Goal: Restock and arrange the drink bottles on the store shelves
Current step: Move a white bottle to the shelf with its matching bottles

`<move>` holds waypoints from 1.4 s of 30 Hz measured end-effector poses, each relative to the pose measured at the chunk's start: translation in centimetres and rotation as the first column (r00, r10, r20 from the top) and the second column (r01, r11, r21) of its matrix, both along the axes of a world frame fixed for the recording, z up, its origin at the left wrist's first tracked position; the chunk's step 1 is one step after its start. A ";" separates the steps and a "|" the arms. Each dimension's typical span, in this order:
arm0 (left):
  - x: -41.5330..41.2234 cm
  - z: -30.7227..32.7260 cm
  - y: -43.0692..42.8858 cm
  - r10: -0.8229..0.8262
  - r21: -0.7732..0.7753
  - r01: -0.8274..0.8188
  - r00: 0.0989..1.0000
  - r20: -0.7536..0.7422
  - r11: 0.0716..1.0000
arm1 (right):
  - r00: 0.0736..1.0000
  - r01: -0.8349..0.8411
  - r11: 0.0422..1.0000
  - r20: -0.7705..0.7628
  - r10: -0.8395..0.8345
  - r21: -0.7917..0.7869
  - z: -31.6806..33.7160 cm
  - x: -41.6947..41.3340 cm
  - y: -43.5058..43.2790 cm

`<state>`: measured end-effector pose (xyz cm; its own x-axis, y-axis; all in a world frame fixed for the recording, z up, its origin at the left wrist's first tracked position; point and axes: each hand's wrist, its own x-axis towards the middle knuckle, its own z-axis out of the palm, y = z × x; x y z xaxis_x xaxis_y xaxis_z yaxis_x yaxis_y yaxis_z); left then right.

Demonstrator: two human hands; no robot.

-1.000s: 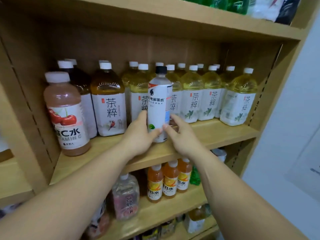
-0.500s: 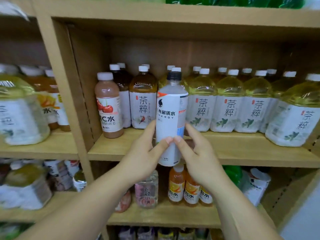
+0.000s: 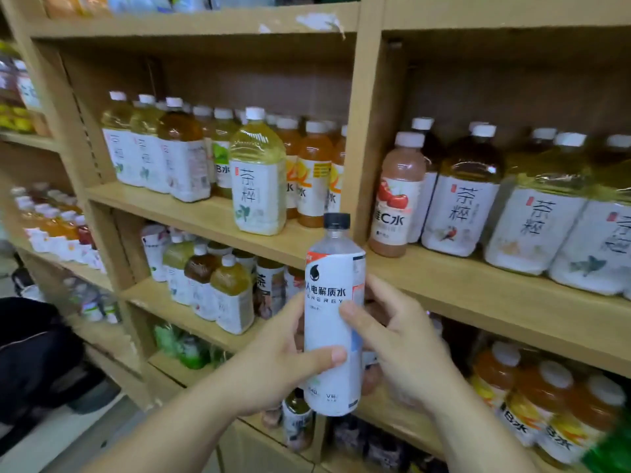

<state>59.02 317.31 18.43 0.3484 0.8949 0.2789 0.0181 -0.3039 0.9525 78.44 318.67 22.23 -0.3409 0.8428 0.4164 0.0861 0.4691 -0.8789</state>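
Note:
A white-labelled electrolyte water bottle (image 3: 333, 302) with a black cap stands upright in the air in front of the wooden shelf upright (image 3: 367, 131). My left hand (image 3: 276, 363) wraps its lower half from the left, thumb across the front. My right hand (image 3: 399, 343) grips it from the right with the fingertips on the label. Both hands hold it clear of the shelves. On the right shelf (image 3: 478, 288) stand a pink cherry vitamin C bottle (image 3: 396, 196) and tea bottles (image 3: 461, 196). A single yellow tea bottle (image 3: 257, 172) stands forward on the left shelf (image 3: 211, 216).
More tea and orange drink bottles fill the left bay's rows (image 3: 160, 151) and the lower shelves (image 3: 211, 285). Orange bottles (image 3: 546, 404) sit low at right. A dark bag or garment (image 3: 37, 353) lies at the far left near the floor.
The bottle has come off the right shelf and down toward me, held in both hands. My view has swung left, so the left bay now shows.

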 end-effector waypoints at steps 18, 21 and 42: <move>-36.2 -6.6 3.8 0.083 -0.175 -0.115 0.980 -0.183 0.978 | 0.994 -0.002 0.977 0.104 0.024 -0.211 -4.6 -35.4 7.5; -39.1 -8.1 5.9 0.150 -0.171 -0.185 0.969 -0.198 0.968 | 0.990 0.021 0.979 0.139 0.008 -0.203 -5.5 -38.6 9.1; -49.3 -15.4 18.6 0.402 -0.210 -0.505 0.829 -0.389 0.837 | 0.528 0.283 0.893 0.720 -0.450 0.350 -10.5 -46.0 24.2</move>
<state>9.69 335.89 3.02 -0.0955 0.9927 -0.0731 0.3982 0.1054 0.9112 32.45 342.85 11.73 -0.2753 0.9137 0.2989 0.8820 0.3637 -0.2997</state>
